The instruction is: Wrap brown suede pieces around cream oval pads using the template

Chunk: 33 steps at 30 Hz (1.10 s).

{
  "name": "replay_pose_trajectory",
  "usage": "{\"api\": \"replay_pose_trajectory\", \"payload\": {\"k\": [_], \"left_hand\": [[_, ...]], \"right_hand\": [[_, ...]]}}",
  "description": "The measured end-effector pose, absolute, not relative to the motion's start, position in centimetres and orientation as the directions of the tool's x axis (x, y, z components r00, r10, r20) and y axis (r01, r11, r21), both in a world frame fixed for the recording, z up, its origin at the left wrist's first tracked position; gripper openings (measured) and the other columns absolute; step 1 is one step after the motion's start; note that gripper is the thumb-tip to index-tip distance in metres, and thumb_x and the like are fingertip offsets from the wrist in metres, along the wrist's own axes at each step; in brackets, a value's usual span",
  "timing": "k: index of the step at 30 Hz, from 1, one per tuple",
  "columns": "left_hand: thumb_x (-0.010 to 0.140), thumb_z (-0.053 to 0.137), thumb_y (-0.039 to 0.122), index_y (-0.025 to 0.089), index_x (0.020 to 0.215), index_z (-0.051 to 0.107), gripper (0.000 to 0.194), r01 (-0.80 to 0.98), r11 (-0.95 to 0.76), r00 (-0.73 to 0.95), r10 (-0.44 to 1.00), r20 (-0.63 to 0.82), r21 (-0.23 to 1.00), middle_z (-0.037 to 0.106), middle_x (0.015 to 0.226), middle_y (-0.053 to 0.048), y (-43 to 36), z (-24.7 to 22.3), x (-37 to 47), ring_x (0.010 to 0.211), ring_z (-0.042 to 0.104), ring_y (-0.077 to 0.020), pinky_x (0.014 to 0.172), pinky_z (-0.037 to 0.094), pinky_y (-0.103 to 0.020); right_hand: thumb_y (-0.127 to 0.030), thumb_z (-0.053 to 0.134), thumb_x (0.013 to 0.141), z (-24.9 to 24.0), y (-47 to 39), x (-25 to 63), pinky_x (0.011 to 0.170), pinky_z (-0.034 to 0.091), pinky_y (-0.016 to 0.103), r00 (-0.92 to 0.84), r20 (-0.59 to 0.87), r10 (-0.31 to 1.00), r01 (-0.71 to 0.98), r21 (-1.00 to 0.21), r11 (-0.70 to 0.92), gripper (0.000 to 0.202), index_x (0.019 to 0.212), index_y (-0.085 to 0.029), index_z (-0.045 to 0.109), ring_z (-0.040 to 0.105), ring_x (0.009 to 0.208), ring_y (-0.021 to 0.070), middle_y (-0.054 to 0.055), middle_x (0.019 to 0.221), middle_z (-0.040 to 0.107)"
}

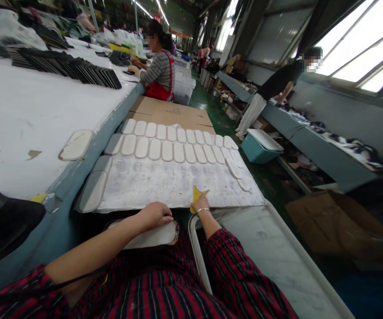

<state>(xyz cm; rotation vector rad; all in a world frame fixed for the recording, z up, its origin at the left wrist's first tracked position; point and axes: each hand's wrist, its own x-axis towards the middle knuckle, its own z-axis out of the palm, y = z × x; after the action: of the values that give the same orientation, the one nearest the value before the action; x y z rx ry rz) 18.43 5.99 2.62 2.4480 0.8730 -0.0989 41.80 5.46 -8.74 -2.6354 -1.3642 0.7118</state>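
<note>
My right hand [201, 204] is closed round a flat yellow scraper [196, 195] at the near edge of a white, smudged board [165, 181]. At my lap, my left hand [158, 215] has its fingers curled together at the edge of a white oval piece [151, 237] with rounded ends. That piece seems to lie on top of a stack; my forearm covers part of it. Rows of similar white oval pieces [161, 149] with thin brown rims lie across the far half of the board. More of them [93, 190] are along its left and right sides.
Left is a white-topped table [45, 102] with one oval piece [76, 145] and a row of dark panels [68, 66]. Cardboard [171, 113] lies beyond the board. A person in a red apron [160, 66] and another [274, 88] are farther off. A teal bin [261, 148] stands right.
</note>
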Motion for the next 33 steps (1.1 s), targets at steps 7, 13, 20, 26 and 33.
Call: {"api": "replay_pose_trajectory", "payload": {"k": [7, 13, 20, 26, 33], "left_hand": [[0.081, 0.045, 0.015, 0.015, 0.074, 0.067, 0.022, 0.505, -0.815, 0.862, 0.46, -0.213, 0.284, 0.066, 0.079, -0.011, 5.3, 3.7, 19.5, 0.068, 0.063, -0.0212, 0.061, 0.046, -0.03], [0.083, 0.04, 0.01, 0.012, 0.084, 0.062, 0.022, 0.462, -0.864, 0.884, 0.43, -0.181, 0.202, 0.062, 0.083, -0.013, 3.9, 3.3, 18.8, 0.076, 0.062, -0.0251, 0.062, 0.047, -0.034], [0.087, 0.04, 0.026, 0.018, 0.078, 0.067, 0.029, 0.511, -0.84, 0.851, 0.463, -0.25, 0.185, 0.066, 0.083, -0.008, 5.6, 3.8, 19.4, 0.075, 0.063, -0.0221, 0.059, 0.044, -0.028], [0.083, 0.042, 0.024, 0.018, 0.074, 0.069, 0.029, 0.46, -0.869, 0.872, 0.403, -0.279, 0.182, 0.068, 0.078, -0.009, 6.1, 4.6, 20.0, 0.072, 0.063, -0.0229, 0.058, 0.04, -0.028], [0.077, 0.047, 0.022, 0.02, 0.067, 0.066, 0.021, 0.425, -0.88, 0.895, 0.374, -0.243, 0.213, 0.067, 0.075, -0.004, 6.3, 4.5, 19.4, 0.07, 0.06, -0.019, 0.055, 0.036, -0.025]], "right_hand": [[-0.03, 0.059, 0.082, -8.3, 6.5, 42.5, 0.085, 0.044, 0.043, 0.514, -0.449, 0.731, 0.66, -0.337, -0.671, 0.059, 0.132, -0.012, 0.036, 0.05, 0.108, 0.0279, 0.017, 0.123, 0.047], [-0.026, 0.057, 0.084, -5.9, 3.7, 44.6, 0.079, 0.047, 0.035, 0.476, -0.453, 0.754, 0.605, -0.452, -0.655, 0.037, 0.117, -0.01, 0.05, 0.058, 0.089, 0.0199, 0.011, 0.1, 0.059], [-0.048, 0.034, 0.09, 2.8, -5.5, 43.9, 0.051, 0.039, 0.023, 0.041, -0.415, 0.909, 0.641, -0.687, -0.343, 0.04, 0.099, -0.018, 0.059, 0.051, 0.051, 0.0125, 0.0, 0.065, 0.056], [-0.035, 0.04, 0.091, 9.7, -7.2, 40.1, 0.055, 0.033, 0.025, -0.277, -0.311, 0.909, 0.91, -0.389, 0.144, 0.028, 0.088, -0.021, 0.064, 0.058, 0.063, 0.0165, 0.004, 0.071, 0.063], [-0.036, 0.036, 0.092, 11.0, -4.1, 37.2, 0.061, 0.039, 0.027, -0.315, -0.448, 0.837, 0.944, -0.06, 0.324, 0.036, 0.086, -0.016, 0.066, 0.063, 0.075, 0.023, 0.009, 0.079, 0.067]]}}
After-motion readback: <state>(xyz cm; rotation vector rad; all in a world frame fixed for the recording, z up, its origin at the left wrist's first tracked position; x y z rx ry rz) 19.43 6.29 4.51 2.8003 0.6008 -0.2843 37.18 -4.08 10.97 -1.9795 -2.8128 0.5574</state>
